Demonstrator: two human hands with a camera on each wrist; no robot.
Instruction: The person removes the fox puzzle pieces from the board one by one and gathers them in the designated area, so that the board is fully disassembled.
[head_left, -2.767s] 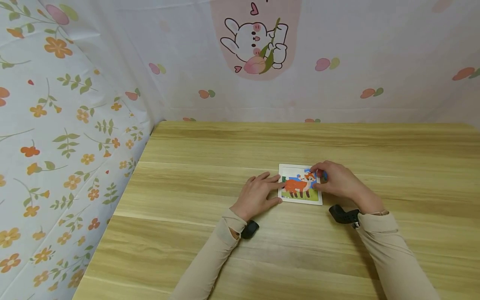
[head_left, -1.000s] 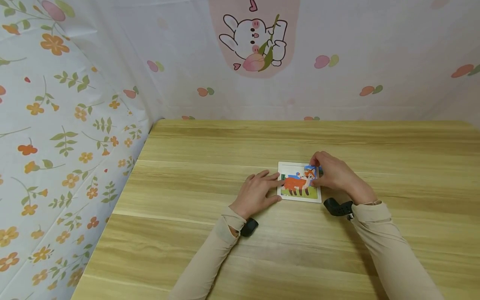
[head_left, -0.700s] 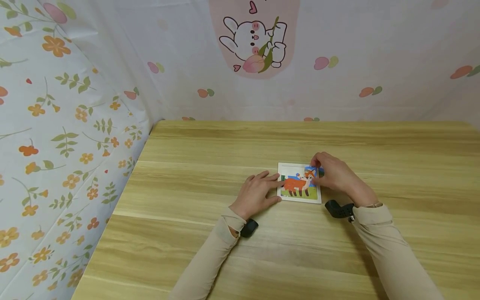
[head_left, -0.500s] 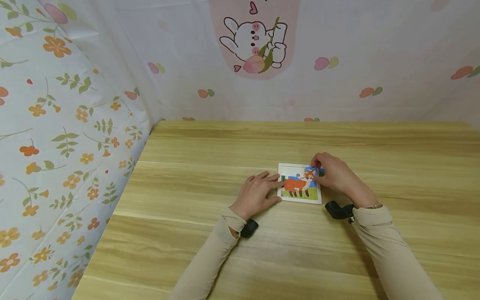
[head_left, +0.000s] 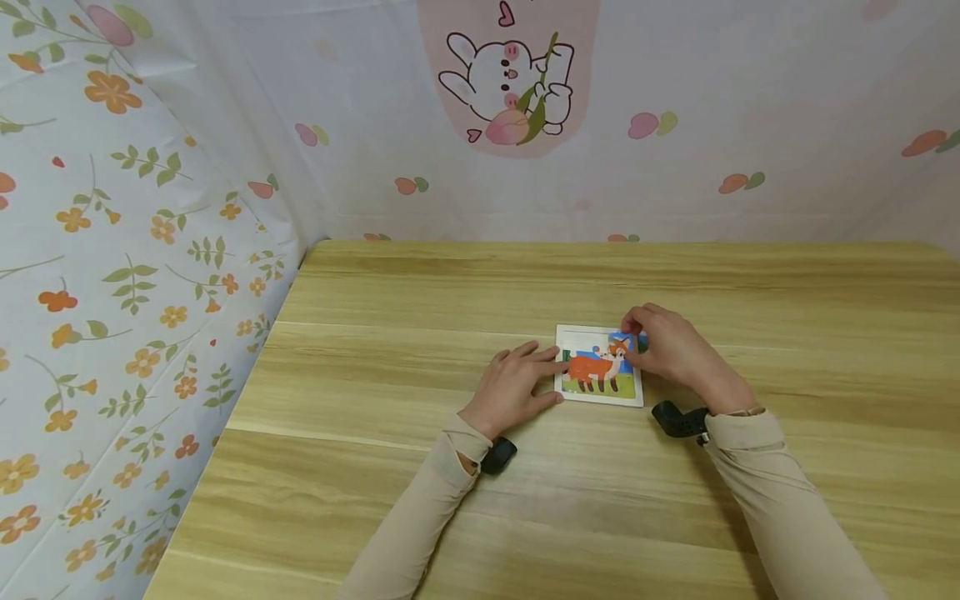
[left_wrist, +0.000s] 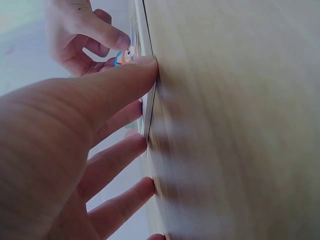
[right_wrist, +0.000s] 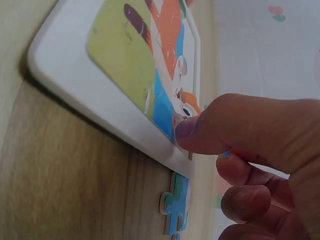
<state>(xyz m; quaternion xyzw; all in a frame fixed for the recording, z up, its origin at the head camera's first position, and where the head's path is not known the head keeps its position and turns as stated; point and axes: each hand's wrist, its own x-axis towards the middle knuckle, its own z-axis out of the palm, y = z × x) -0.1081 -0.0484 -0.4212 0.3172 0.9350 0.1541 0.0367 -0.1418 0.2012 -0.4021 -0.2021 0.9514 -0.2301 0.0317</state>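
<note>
A jigsaw puzzle board (head_left: 600, 402) with a white rim lies flat on the table, showing an orange fox on green grass. Its upper left part is bare white. At the left rim my left hand (head_left: 506, 387) rests with spread, extended fingers; in the left wrist view its thumb (left_wrist: 137, 70) touches the board's edge. My right hand (head_left: 675, 354) pinches a puzzle piece (right_wrist: 186, 111) bearing the fox's head, at the board's upper right. Whether that piece sits fully down cannot be told. The far fingertip is partly hidden in the right wrist view.
Loose blue and green puzzle pieces (right_wrist: 176, 200) lie on the wooden table (head_left: 420, 292) just beyond the board's right rim, mostly hidden by my right hand in the head view. A printed white cloth (head_left: 360, 100) hangs behind the table and along its left side.
Since the earliest frame, my right hand has moved slightly away toward the board's far edge, with the fox-head piece. During the last second it has barely moved. My left hand stays in place.
</note>
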